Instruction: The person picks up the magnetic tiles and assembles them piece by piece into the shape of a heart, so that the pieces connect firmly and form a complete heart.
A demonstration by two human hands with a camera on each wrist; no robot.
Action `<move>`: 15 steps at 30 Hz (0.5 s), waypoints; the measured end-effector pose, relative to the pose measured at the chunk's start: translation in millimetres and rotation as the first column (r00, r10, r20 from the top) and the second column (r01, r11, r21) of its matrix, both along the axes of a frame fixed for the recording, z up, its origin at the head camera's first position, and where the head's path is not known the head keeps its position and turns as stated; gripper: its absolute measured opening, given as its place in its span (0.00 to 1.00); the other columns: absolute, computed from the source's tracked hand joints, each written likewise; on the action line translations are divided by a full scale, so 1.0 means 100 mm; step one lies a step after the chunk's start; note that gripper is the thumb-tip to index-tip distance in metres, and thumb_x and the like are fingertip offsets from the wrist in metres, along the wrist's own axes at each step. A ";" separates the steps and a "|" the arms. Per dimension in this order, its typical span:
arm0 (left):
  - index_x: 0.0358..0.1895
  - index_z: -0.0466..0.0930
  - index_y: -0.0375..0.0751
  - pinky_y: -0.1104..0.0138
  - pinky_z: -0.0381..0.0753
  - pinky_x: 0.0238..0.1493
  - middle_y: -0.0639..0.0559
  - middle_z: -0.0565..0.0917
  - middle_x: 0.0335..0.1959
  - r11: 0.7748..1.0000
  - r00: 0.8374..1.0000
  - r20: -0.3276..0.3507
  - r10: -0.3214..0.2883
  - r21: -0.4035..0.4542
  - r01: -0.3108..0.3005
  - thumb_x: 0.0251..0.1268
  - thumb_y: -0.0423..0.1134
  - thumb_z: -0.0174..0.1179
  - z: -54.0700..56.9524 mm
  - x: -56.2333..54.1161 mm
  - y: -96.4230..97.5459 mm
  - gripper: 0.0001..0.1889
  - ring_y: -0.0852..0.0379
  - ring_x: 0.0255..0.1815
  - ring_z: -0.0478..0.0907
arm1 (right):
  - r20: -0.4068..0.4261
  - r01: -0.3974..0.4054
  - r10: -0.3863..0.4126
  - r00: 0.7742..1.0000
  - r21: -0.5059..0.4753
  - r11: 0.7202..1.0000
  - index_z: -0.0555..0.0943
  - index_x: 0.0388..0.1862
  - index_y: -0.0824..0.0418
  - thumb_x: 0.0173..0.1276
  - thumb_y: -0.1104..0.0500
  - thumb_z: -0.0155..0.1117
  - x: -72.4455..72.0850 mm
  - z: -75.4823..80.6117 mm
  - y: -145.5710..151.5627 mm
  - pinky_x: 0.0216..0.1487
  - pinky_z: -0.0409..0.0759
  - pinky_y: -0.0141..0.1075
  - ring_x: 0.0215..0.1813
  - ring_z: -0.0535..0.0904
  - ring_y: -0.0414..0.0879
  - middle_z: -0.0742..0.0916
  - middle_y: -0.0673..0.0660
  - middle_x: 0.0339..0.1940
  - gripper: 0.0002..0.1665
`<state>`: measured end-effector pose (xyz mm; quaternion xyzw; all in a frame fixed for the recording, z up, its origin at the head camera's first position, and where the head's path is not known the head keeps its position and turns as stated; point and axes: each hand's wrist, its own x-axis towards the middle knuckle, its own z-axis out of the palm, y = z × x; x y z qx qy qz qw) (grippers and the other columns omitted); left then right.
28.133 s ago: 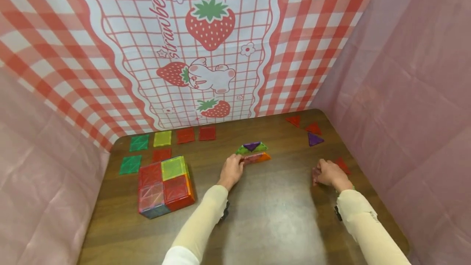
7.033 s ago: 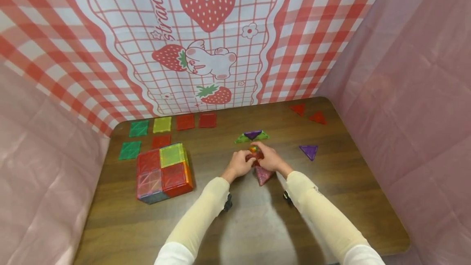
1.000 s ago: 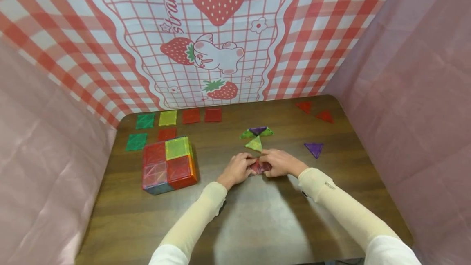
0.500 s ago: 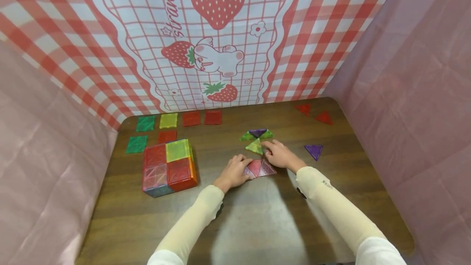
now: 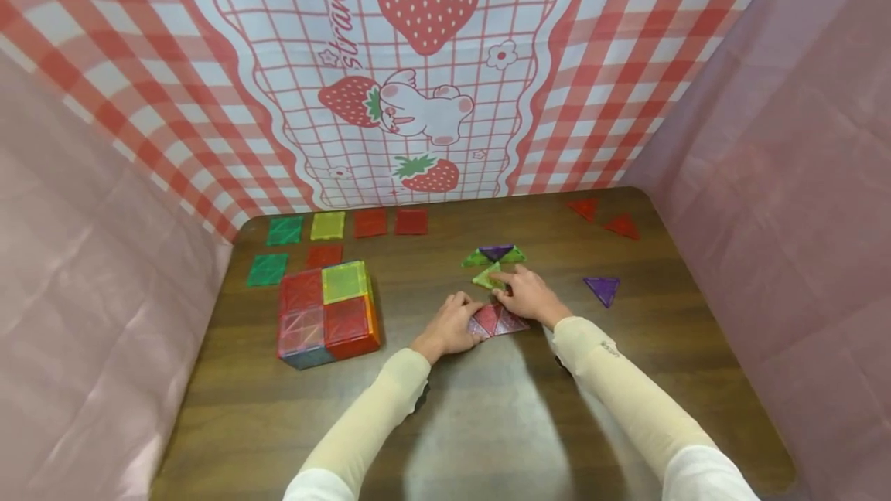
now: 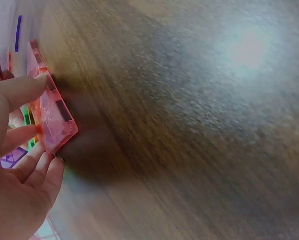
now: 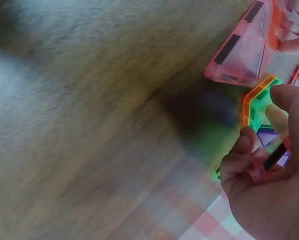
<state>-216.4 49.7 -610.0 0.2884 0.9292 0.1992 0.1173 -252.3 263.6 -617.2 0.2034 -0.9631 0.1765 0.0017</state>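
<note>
In the head view my left hand (image 5: 448, 328) holds the left end of a low strip of pink triangular magnetic tiles (image 5: 500, 322). Its thumb and fingers lie on both sides of that strip (image 6: 54, 112) in the left wrist view. My right hand (image 5: 531, 298) pinches a small green triangular magnetic tile (image 5: 485, 277), which shows orange edging (image 7: 248, 107) in the right wrist view. A reddish piece with a black bar (image 7: 274, 156) appears among those fingers; how it is held is unclear. Just behind stands a green piece with a purple triangle (image 5: 496, 253).
A block of red, yellow and pink square tiles (image 5: 327, 311) stands at the left. Flat green (image 5: 267, 270), yellow (image 5: 328, 226) and red squares (image 5: 370, 223) lie behind it. At the right are red triangles (image 5: 622, 226) and a purple triangle (image 5: 602, 290).
My right hand has left the pink strip and moved back onto the green triangular tile. My left hand has stayed at the strip's left end.
</note>
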 end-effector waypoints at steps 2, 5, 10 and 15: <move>0.67 0.78 0.40 0.60 0.75 0.64 0.45 0.76 0.59 1.000 1.000 0.008 0.003 -0.004 -0.003 0.58 0.45 0.72 -0.01 0.00 0.00 0.32 0.48 0.60 0.72 | -0.020 0.011 -0.011 1.000 0.006 1.000 0.84 0.62 0.54 0.68 0.52 0.68 0.04 0.00 0.07 0.34 0.78 0.48 0.31 0.73 0.49 0.80 0.61 0.34 0.23; 0.67 0.78 0.39 0.59 0.74 0.65 0.44 0.76 0.60 1.000 1.000 0.003 0.004 0.008 -0.004 0.57 0.44 0.72 -0.02 0.00 -0.01 0.32 0.47 0.60 0.73 | -0.020 0.039 -0.039 0.999 0.005 0.999 0.85 0.60 0.53 0.68 0.52 0.69 0.12 0.02 0.20 0.30 0.75 0.45 0.28 0.71 0.48 0.78 0.58 0.31 0.22; 0.66 0.78 0.39 0.59 0.74 0.65 0.44 0.76 0.59 1.000 1.000 0.010 0.006 0.023 -0.006 0.57 0.43 0.72 -0.02 -0.02 -0.04 0.32 0.47 0.60 0.72 | 0.007 0.100 -0.100 0.995 0.000 0.995 0.85 0.60 0.53 0.66 0.51 0.70 0.24 0.03 0.48 0.27 0.70 0.39 0.27 0.68 0.45 0.74 0.54 0.28 0.24; 0.68 0.76 0.38 0.59 0.74 0.66 0.44 0.75 0.62 1.000 0.998 0.063 0.004 0.019 -0.006 0.59 0.43 0.71 -0.01 -0.05 -0.05 0.32 0.47 0.62 0.70 | 0.059 0.236 -0.231 0.971 -0.088 0.968 0.86 0.52 0.62 0.64 0.50 0.70 0.25 0.05 0.73 0.34 0.74 0.43 0.33 0.73 0.49 0.78 0.57 0.32 0.22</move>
